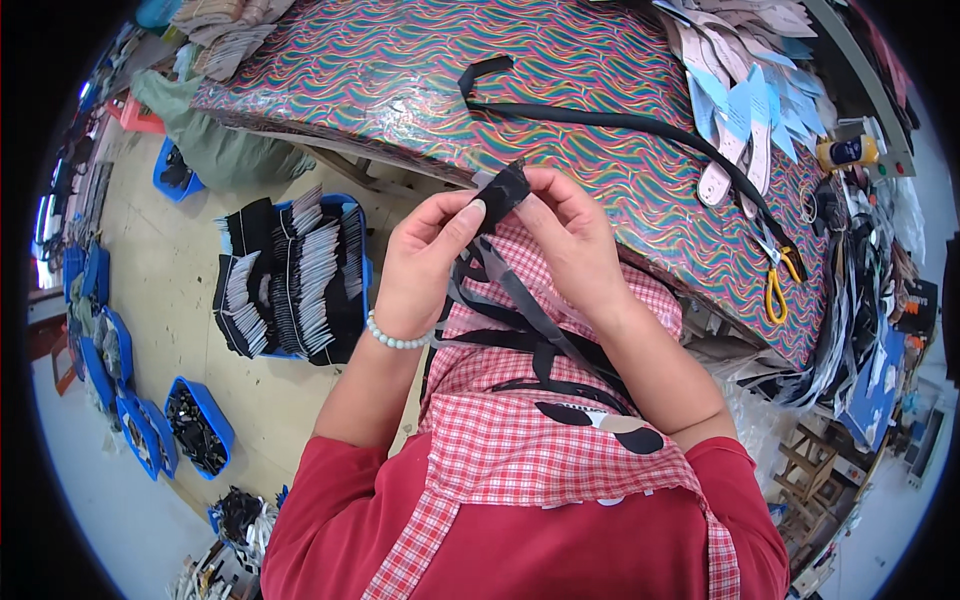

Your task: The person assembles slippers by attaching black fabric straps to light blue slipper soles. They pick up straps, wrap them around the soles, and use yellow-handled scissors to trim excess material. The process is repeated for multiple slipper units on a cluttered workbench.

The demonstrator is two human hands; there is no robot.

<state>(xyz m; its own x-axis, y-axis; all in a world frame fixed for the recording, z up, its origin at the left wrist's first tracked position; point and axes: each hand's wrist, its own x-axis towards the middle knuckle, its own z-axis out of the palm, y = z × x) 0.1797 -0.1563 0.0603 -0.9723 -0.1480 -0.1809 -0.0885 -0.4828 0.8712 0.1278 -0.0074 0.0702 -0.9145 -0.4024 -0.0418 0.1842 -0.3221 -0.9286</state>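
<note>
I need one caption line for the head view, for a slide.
Left hand and right hand pinch a black strap piece above a checked apron, beside a colourful table.

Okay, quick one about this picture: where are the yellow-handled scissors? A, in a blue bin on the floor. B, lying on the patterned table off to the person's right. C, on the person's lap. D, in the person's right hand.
B: the yellow-handled scissors lie on the patterned table, while the left hand and right hand both pinch a black strap piece.
</note>
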